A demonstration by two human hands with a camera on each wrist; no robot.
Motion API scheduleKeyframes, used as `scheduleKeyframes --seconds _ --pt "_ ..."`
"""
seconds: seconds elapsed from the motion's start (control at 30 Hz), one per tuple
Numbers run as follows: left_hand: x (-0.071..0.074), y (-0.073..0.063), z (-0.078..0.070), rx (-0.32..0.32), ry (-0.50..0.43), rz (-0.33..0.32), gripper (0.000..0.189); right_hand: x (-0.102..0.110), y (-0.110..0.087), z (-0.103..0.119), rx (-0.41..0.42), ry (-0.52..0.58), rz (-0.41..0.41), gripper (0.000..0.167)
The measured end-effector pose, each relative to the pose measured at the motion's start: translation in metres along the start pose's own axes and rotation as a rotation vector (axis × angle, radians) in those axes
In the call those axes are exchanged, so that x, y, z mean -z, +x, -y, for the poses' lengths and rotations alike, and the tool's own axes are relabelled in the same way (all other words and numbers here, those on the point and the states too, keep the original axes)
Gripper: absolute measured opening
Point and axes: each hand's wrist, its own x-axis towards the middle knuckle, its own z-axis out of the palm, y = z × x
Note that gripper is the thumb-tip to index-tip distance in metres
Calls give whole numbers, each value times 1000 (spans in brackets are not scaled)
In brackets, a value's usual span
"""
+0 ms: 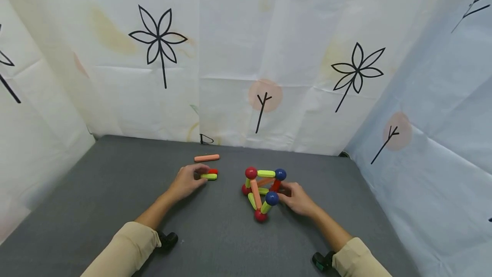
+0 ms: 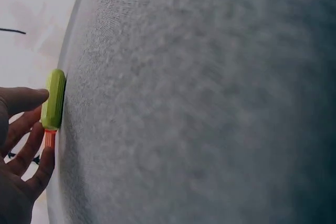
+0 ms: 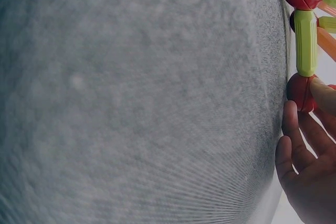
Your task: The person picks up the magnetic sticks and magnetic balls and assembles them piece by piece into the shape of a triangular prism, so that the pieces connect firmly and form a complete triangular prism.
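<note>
My left hand [image 1: 188,181] is at the left ends of two short sticks lying side by side, a yellow-green stick [image 1: 209,177] and a red stick [image 1: 213,171]. In the left wrist view, the thumb and a finger pinch the yellow-green stick [image 2: 53,99]; the red stick [image 2: 50,138] shows below it, by the other fingertips. A frame of coloured sticks and balls [image 1: 256,193] stands to the right. My right hand [image 1: 297,198] holds its right side, with thumb and fingers around a red ball [image 3: 301,92] at the base, joined to a yellow-green stick [image 3: 305,43].
An orange stick [image 1: 206,157] lies on the grey table [image 1: 219,234] beyond the left hand. White cloth printed with plants [image 1: 230,54] hangs along the back and both sides. Black wrist cameras [image 1: 167,241] sit by the sleeves.
</note>
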Motion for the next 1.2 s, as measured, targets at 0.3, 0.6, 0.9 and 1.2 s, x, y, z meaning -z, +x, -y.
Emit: scheduleKeyframes --seconds 0.3,0.6,0.9,1.2 --pt "-4 3 -8 -10 271 44 32 -1 -2 1 44 2 1 40" --pt "-16 -7 -30 71 -218 82 49 -1 -2 -1 32 -13 -9 39" --pt "-37 -20 -104 339 -888 268 71 0 -2 0 29 8 -9 34" --pt "-58 -16 -135 387 -945 201 74 -2 -2 -1 13 0 -16 35"
